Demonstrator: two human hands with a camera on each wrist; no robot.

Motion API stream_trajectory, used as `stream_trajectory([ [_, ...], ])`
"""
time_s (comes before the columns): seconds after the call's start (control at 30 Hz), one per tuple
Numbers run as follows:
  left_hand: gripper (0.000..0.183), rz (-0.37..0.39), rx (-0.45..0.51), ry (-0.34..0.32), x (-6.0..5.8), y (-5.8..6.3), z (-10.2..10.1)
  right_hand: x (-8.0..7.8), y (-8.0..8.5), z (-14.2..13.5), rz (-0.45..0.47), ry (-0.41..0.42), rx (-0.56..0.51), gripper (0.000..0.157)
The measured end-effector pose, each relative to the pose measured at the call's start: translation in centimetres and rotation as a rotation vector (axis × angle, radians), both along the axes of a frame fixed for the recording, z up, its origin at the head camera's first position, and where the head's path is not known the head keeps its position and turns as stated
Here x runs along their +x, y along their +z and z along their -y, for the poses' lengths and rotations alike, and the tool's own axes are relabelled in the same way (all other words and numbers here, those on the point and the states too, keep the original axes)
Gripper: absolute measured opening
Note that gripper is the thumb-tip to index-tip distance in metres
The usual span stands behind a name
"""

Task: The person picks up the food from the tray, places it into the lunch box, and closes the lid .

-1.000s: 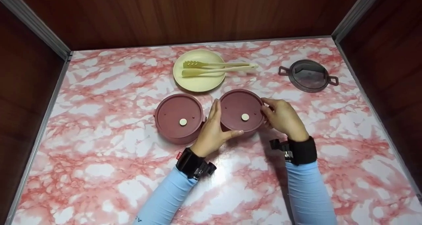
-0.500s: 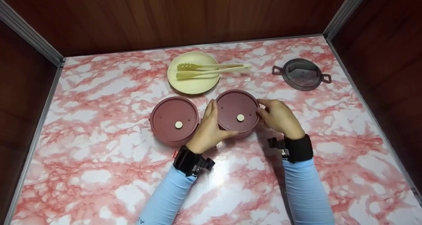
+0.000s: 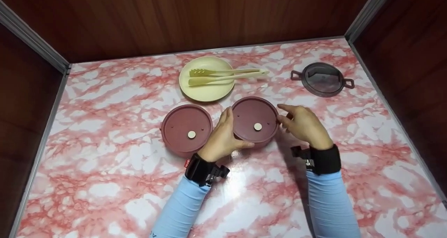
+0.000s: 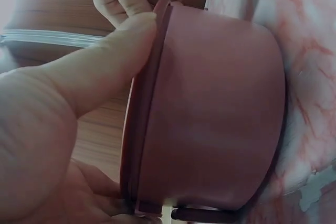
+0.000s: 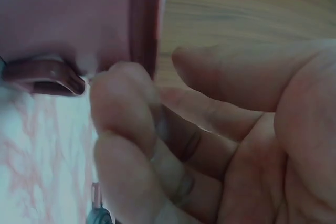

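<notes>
Two maroon pots stand side by side, each topped by a flat maroon lid with a cream knob. My left hand (image 3: pixel 222 137) holds the right pot (image 4: pixel 220 103) at its left front, thumb on the rim of the lid (image 3: pixel 249 116) and fingers along its left side. The back of this hand is close beside the left pot (image 3: pixel 181 128). My right hand (image 3: pixel 303 124) is at the right pot's right edge, fingers loosely bent. In the right wrist view its thumb stands apart from the rim, and the curled fingertips (image 5: pixel 123 95) overlap the rim near a side handle (image 5: pixel 47 80).
Behind the pots lies a pale yellow plate (image 3: pixel 206 93) bearing a slotted utensil (image 3: pixel 200 72) and a spatula (image 3: pixel 199 81), handles pointing right. A dark, two-handled round piece with a glassy top (image 3: pixel 323 79) is at the back right. Wooden walls (image 3: pixel 209 18) border the marbled table (image 3: pixel 104 192).
My right hand has loosened at the right pot's edge and shifted slightly right, its thumb and finger now apart. The left hand keeps its place on the pot. The head view has shifted a little.
</notes>
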State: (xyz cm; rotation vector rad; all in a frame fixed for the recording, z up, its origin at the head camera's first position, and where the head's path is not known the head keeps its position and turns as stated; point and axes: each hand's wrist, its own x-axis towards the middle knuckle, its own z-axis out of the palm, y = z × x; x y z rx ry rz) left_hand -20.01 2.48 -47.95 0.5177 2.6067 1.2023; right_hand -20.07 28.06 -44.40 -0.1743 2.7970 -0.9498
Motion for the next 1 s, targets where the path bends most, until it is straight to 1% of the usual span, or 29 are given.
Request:
stream_trajectory([
  [0.1,0.131,0.001,0.017,0.008,0.0,-0.3,0.0,0.1,0.2,-0.3,-0.034,0.007,0.010,0.047],
  [0.23,0.132,0.011,0.023,0.020,0.1,-0.6,-0.3,0.0,-0.1,-0.5,-0.067,0.056,0.019,0.047],
  [0.33,0.132,0.014,0.016,0.031,0.2,-0.7,-0.5,-0.2,-0.4,-0.5,-0.096,0.079,0.020,0.044],
  [0.57,0.131,-0.014,0.002,0.050,0.4,-0.7,-0.8,-0.7,-1.0,-0.3,-0.118,0.062,-0.004,0.039],
  [0.7,0.129,-0.023,0.005,0.058,0.5,-0.7,-0.9,-0.9,-1.3,0.1,-0.162,0.056,0.004,0.035],
  [0.87,0.127,-0.047,-0.029,0.070,0.9,-0.7,-1.3,-1.1,-1.7,0.3,-0.210,0.031,-0.015,0.030],
  [1.0,0.126,-0.056,-0.049,0.080,1.2,-0.8,-1.6,-1.1,-1.9,0.3,-0.219,0.021,-0.032,0.029],
])
